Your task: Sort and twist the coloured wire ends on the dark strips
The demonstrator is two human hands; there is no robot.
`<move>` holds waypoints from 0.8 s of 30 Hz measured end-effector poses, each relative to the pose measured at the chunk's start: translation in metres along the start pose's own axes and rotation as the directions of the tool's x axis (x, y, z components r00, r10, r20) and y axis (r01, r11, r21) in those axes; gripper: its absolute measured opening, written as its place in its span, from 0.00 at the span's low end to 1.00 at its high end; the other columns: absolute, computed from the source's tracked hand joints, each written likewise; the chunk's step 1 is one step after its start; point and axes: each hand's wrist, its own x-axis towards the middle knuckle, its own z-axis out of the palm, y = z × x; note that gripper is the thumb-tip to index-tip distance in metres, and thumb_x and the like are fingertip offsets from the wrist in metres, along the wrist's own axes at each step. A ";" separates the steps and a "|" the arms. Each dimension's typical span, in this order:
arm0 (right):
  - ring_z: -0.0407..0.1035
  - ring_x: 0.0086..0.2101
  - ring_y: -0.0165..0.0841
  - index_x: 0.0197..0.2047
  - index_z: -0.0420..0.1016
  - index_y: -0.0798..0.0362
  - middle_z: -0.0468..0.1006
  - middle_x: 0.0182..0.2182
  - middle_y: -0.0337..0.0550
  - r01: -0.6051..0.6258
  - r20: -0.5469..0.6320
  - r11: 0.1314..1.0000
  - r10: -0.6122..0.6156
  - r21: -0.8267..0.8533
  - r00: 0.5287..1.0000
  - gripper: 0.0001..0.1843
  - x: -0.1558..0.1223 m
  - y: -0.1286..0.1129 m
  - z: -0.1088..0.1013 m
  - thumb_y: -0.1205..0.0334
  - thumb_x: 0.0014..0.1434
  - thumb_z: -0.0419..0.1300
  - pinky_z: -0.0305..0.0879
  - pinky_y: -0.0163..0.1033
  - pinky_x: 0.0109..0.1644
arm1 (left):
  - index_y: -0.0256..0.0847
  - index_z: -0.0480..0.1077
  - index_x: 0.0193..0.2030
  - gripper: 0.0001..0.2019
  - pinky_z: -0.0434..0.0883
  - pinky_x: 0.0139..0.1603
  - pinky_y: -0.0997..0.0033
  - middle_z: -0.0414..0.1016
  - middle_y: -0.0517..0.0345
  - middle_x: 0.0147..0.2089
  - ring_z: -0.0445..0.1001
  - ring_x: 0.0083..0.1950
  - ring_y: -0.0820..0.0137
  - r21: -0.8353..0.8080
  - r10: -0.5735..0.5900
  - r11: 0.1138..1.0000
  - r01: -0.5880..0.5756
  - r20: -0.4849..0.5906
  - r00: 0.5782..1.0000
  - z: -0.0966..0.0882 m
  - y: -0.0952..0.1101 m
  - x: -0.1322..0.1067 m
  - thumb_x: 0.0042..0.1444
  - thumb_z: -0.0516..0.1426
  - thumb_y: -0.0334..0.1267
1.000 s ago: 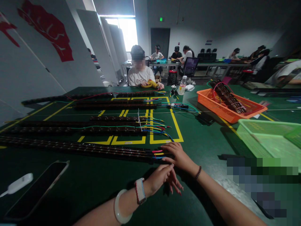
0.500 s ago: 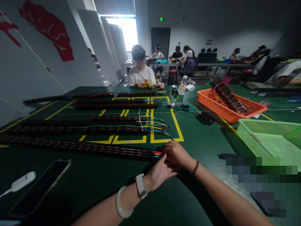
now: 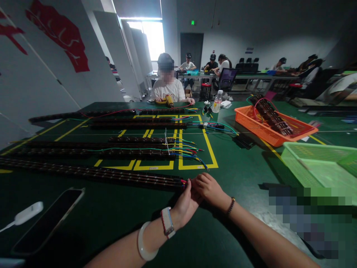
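A long dark strip bundle lies across the near left of the table, with short red, yellow and blue wires coming out of its right end. My left hand is closed at these wires, its thumb against them and palm turned up. Over its fingertips, my right hand is bent in a pinch with knuckles up; the wire ends disappear between both hands. Just beyond my right hand lie the loose wire ends of another dark strip bundle.
A phone and a white plug-like piece lie at the near left. On the right stand a green basket and an orange basket holding dark strips. Across the table a person holds a yellow tool.
My right hand has moved slightly down, closer to the bundle's end. My left fingers, stretched out before, are now curled in, and less wire shows. The person opposite has turned the yellow tool.
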 end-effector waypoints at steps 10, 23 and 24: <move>0.64 0.47 0.37 0.55 0.68 0.50 0.72 0.49 0.46 -0.064 0.024 0.993 0.062 0.101 0.998 0.17 -0.009 0.010 -0.011 0.61 0.63 0.52 0.58 0.46 0.54 | 0.37 0.69 0.46 0.18 0.58 0.60 0.63 0.73 0.49 0.47 0.68 0.55 0.66 0.135 -0.033 0.991 0.024 0.066 0.997 0.001 0.002 -0.002 0.61 0.48 0.49; 0.64 0.38 0.34 0.38 0.74 0.53 0.75 0.37 0.44 0.017 0.016 0.999 -0.017 -0.042 1.000 0.11 -0.024 0.034 -0.002 0.60 0.64 0.52 0.57 0.43 0.50 | 0.32 0.68 0.49 0.30 0.52 0.65 0.63 0.71 0.44 0.53 0.65 0.60 0.64 0.198 -0.109 0.976 0.091 0.086 0.990 -0.003 0.004 0.000 0.60 0.40 0.57; 0.63 0.38 0.34 0.37 0.74 0.53 0.74 0.37 0.44 0.030 0.026 0.999 -0.028 -0.044 0.999 0.11 -0.024 0.034 -0.003 0.60 0.64 0.52 0.57 0.43 0.50 | 0.32 0.69 0.48 0.30 0.52 0.65 0.63 0.72 0.43 0.52 0.65 0.60 0.64 0.199 -0.107 0.976 0.089 0.084 0.991 -0.002 0.004 -0.001 0.60 0.41 0.57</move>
